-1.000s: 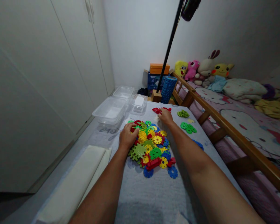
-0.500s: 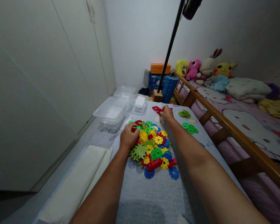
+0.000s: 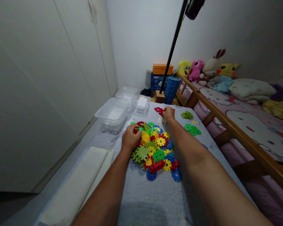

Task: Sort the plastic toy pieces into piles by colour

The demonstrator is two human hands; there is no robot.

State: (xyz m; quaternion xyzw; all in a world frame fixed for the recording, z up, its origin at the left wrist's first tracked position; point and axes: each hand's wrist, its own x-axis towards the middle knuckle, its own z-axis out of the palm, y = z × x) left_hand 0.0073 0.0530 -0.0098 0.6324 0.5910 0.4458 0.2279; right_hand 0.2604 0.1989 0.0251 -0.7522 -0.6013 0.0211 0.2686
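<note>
**Red pieces at right hand, mixed pile at left hand**

Clock centred on the pile, 12 = far wall.

Pile: mid-table, on a grey-blue cloth. Plastic discs and toothed plates in yellow, red, green, blue, olive. One blue disc sticks out at 5, another at 6.

Left hand: on the pile's edge at 10, fingers curved and thumb apart from them. Can't tell if any piece is pinched.

Right hand: at 1, past the pile, on the red pieces. Fingers curled in, tips hidden, so can't tell whether they're pinching a piece. Red shows on both sides of the hand.

Other groups: light-green pieces between 1 and 2, green discs at 2, a bit of blue at 3, mostly behind the right arm.

Edges: clear containers between 10 and 12, folded white cloth at 8.
</note>
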